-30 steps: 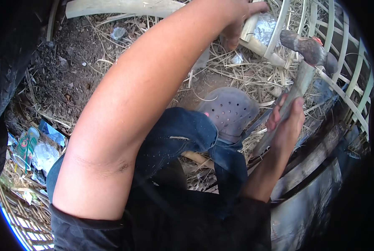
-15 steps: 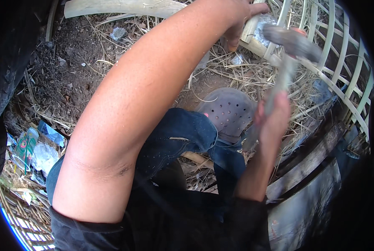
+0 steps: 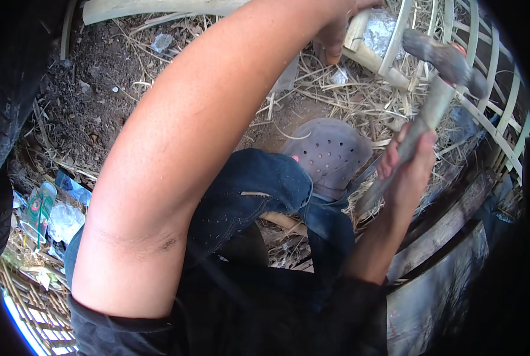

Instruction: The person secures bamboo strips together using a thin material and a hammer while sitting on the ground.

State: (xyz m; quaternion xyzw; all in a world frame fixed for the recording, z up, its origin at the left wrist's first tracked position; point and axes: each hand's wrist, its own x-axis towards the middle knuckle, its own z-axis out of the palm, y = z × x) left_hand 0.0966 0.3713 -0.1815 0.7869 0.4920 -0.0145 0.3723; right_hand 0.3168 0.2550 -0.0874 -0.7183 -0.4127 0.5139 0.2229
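My right hand (image 3: 410, 157) is wrapped round the pale wooden handle of a hammer (image 3: 435, 102). The hammer's dark metal head is raised at the upper right, over the woven bamboo strips (image 3: 395, 37). At the top edge, partly cut off, my left hand (image 3: 335, 29) has its fingers and thumb about a short split bamboo piece (image 3: 355, 34). This piece meets a thicker bamboo bar (image 3: 368, 59) running under the strips. Beyond it lies a crumpled silvery sheet (image 3: 379, 32). My left forearm crosses the middle of the view.
A grey clog (image 3: 330, 151) on my foot is close below the work. Straw and bamboo shavings (image 3: 351, 95) litter the soil. A long bamboo slat (image 3: 158, 7) lies at the far left. Plastic litter (image 3: 66, 221) is at the left, worn boards (image 3: 443, 225) at the right.
My right hand has moved right with the hammer, and its head has shifted right, away from the bamboo piece. My left hand stays nearly in place.
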